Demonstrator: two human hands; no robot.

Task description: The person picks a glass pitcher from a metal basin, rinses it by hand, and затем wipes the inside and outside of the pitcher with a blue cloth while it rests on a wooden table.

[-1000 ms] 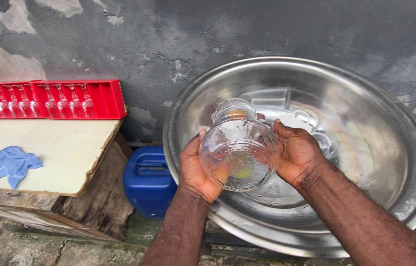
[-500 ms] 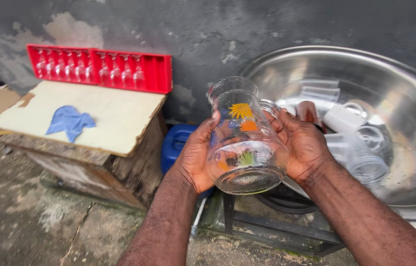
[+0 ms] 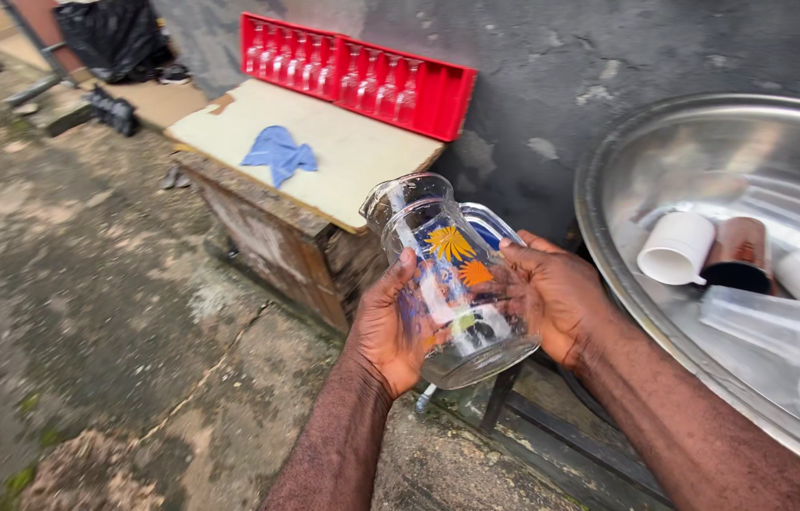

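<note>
Rough concrete ground and a dark wall surround us outdoors. Our fingers [image 3: 406,265] wrap the clear glass jug [image 3: 452,279] with flower prints: left hand [image 3: 392,326] clasps its near side, right hand [image 3: 556,293] cups the far side, both closed on it. It hangs tilted between the wooden bench [image 3: 324,156] and the steel basin [image 3: 693,142]. We judge wet glass needs both palms firm, thumbs spread.

Both hands [image 3: 475,317] and forearms are bare, no sleeves.

Clear glossy glass jug [image 3: 452,279] (painted flowers), shiny metal basin [image 3: 627,161].
</note>
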